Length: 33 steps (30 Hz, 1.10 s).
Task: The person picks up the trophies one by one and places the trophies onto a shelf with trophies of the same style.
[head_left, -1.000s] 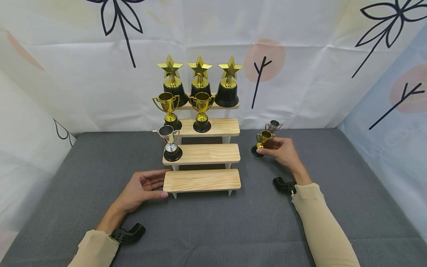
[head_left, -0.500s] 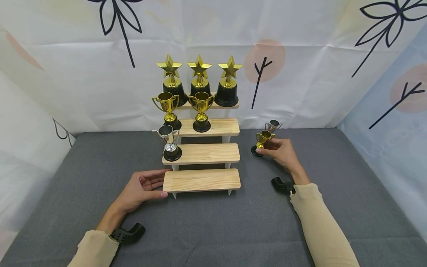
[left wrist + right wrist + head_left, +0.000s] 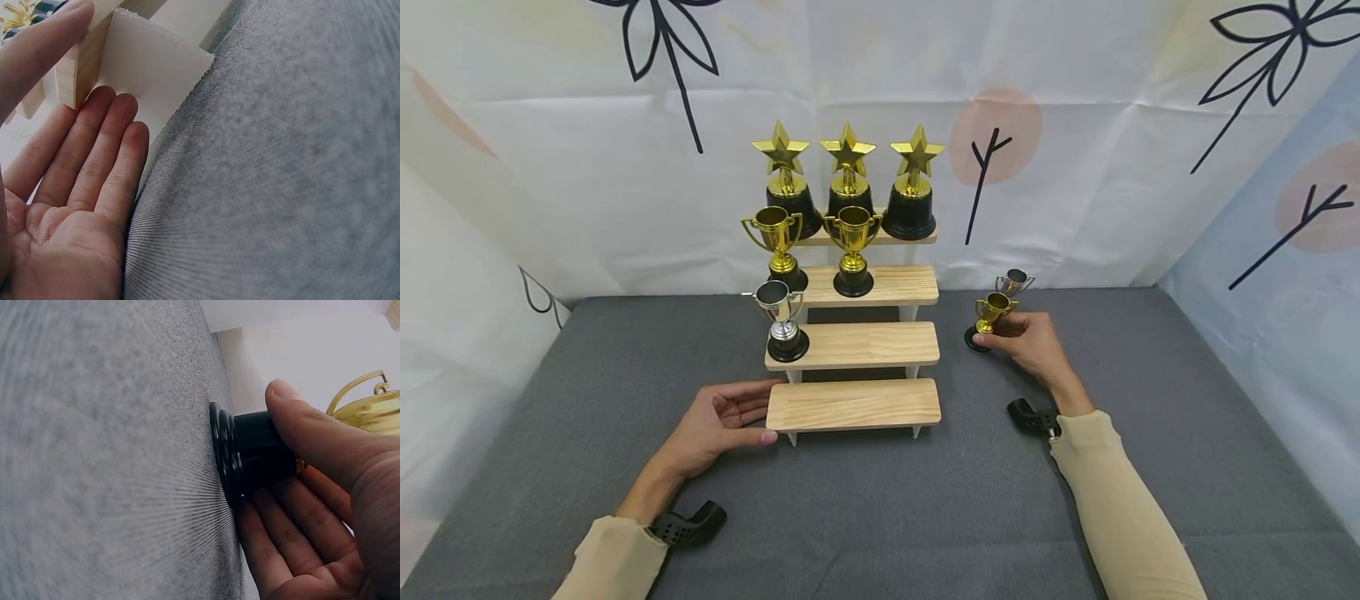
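At the left end of the lowest step of the wooden display stand [image 3: 853, 404], my left hand [image 3: 709, 427] lies with its fingers straight. Its fingertips [image 3: 128, 109] are right at the white support [image 3: 153, 69] under the wooden board, the thumb toward the front edge. Right of the stand, my right hand [image 3: 1033, 342] grips a small gold trophy cup [image 3: 996, 307] low down, thumb and fingers about its black base [image 3: 262, 447]. That base is close against the grey cloth. Just behind it, partly hidden, stands a small silver trophy cup [image 3: 1016, 281].
Three gold star trophies [image 3: 848, 158] fill the top step. Two gold cups [image 3: 853, 229] share the step below, and a larger silver cup [image 3: 781, 308] occupies the left of the third. Patterned white cloth [image 3: 880, 50] hangs behind the grey-covered table [image 3: 880, 517].
My right wrist and forearm have shifted slightly to the left while the hand keeps its grip on the gold trophy cup. The left hand and the stand have stayed in place.
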Available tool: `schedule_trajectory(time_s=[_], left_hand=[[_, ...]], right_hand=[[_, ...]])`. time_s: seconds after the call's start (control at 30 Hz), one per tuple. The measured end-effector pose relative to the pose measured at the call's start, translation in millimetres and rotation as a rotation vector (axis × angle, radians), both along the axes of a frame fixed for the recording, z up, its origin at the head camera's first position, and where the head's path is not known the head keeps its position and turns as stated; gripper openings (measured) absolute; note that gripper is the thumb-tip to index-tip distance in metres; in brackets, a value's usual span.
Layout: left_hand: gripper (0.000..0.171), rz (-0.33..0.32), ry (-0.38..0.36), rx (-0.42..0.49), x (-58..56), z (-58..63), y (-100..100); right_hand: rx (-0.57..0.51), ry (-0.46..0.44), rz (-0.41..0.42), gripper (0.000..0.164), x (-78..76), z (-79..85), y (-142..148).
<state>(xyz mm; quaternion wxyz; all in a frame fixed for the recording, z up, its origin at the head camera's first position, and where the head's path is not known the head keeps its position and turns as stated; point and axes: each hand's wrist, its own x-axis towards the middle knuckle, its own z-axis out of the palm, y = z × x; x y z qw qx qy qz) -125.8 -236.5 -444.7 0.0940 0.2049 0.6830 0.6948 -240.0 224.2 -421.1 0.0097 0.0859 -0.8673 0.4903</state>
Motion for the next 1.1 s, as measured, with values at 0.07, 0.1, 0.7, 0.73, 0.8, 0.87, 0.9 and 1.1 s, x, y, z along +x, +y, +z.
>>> schedule_trajectory(time_s=[0.07, 0.1, 0.7, 0.73, 0.8, 0.87, 0.9, 1.1], left_hand=[[0.068, -0.003, -0.001, 0.002, -0.2, -0.2, 0], [0.067, -0.003, -0.001, 0.004, -0.3, -0.1, 0], [0.066, 0.000, 0.006, 0.011, 0.2, 0.7, 1], [0.066, 0.002, 0.002, 0.010, 0.2, 0.7, 1], [0.066, 0.002, -0.001, 0.008, 0.2, 0.5, 1], [0.067, 0.003, -0.002, 0.007, 0.2, 0.5, 1], [0.067, 0.003, -0.002, 0.007, 0.3, 0.4, 1], [0.067, 0.000, 0.001, 0.005, 0.3, 0.4, 1]], right_hand=[[0.008, 0.003, -0.003, 0.040, 0.1, 0.3, 0], [0.010, 0.003, -0.005, 0.040, 0.2, 0.3, 0], [0.051, 0.048, -0.014, 0.034, 1.2, 8.3, -4], [0.054, 0.053, -0.015, 0.033, 1.6, 9.7, -4], [0.054, 0.059, -0.014, 0.032, 2.1, 12.4, -5], [0.054, 0.063, -0.015, 0.032, 2.6, 15.1, -6], [0.053, 0.065, -0.014, 0.031, 2.9, 16.5, -6], [0.022, 0.072, -0.005, 0.033, 5.8, 27.3, -8]])
